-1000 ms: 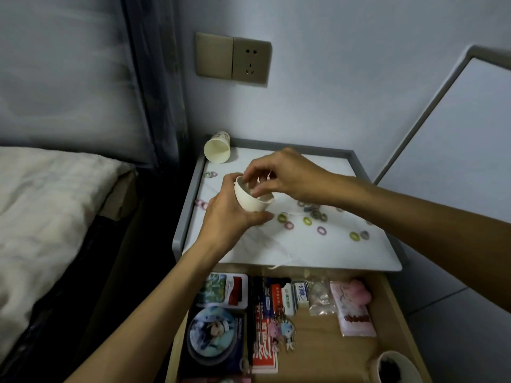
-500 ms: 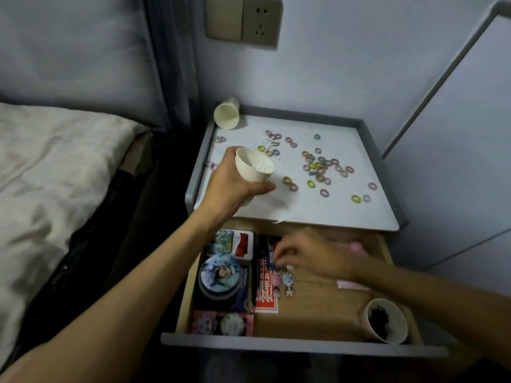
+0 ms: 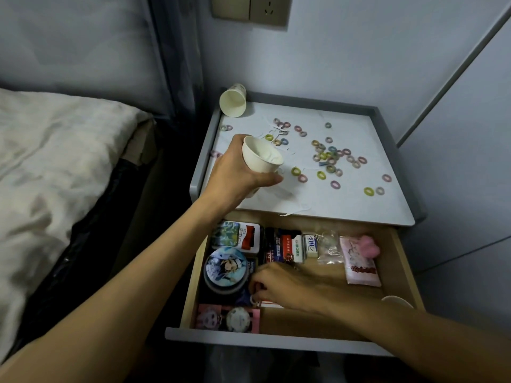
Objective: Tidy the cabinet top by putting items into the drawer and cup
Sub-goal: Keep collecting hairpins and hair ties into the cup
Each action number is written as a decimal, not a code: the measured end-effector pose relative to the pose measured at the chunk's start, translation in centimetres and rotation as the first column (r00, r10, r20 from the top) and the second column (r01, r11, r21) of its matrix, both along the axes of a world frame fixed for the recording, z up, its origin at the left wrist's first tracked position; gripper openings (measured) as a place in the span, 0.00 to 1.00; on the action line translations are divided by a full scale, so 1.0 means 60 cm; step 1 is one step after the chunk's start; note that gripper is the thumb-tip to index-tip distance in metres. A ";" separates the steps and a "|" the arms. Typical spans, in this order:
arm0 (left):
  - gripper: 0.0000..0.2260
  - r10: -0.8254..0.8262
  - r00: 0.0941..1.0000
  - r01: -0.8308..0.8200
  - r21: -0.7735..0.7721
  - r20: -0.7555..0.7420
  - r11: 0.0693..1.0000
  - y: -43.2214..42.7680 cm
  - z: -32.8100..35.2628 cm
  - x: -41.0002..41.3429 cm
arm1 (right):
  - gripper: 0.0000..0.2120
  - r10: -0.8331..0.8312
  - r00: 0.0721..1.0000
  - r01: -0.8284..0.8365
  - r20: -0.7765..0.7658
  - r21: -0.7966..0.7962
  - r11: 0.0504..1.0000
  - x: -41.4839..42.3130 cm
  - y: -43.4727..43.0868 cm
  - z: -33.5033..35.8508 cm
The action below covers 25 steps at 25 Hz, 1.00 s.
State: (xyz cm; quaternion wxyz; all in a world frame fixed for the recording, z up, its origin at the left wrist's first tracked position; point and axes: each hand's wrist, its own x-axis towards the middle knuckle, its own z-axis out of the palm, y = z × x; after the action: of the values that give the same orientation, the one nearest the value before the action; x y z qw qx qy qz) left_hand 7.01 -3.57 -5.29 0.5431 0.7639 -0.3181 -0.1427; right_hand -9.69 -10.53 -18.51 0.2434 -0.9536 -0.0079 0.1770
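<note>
We hold the cup (image 3: 261, 158) in our left hand (image 3: 237, 172), fingers wrapped round its wall, mouth tipped toward the right, just above the left side of the worktop (image 3: 345, 203) at centre frame. It looks like thin paper, so we judge it light and easily crushed. A loose grip round the middle should suit it better than the rim.

The rings (image 3: 326, 156) lie scattered across the worktop right of the cup. They seem small, soft and light, fit to pinch up a few at a time.

Our right hand (image 3: 284, 288) is down in the open drawer (image 3: 276, 341), lower middle, fingers curled over something small. Whether they grip it we cannot tell.

A second cup (image 3: 233, 102) lies on its side at the worktop's upper left corner.
</note>
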 end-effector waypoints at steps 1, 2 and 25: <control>0.33 0.001 1.000 -0.001 0.001 0.001 1.000 -0.001 0.000 0.000 | 0.07 -0.004 1.000 0.004 -0.003 0.015 1.000 0.000 -0.002 0.001; 0.33 0.002 1.000 -0.002 0.002 0.001 1.000 -0.001 0.000 0.000 | 0.07 -0.018 1.000 0.018 -0.005 0.036 0.999 0.000 -0.005 0.005; 0.33 0.130 0.990 -0.132 -0.035 -0.050 0.991 -0.012 0.027 0.021 | 0.09 -0.129 0.948 0.157 0.291 -0.076 0.985 0.062 -0.204 0.164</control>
State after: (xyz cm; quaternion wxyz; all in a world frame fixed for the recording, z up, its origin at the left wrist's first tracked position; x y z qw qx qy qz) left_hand 8.28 -4.28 -3.69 0.5732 0.7690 -0.2568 -0.1186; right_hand -5.95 -22.77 -8.67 0.2048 -0.9780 0.0348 0.0198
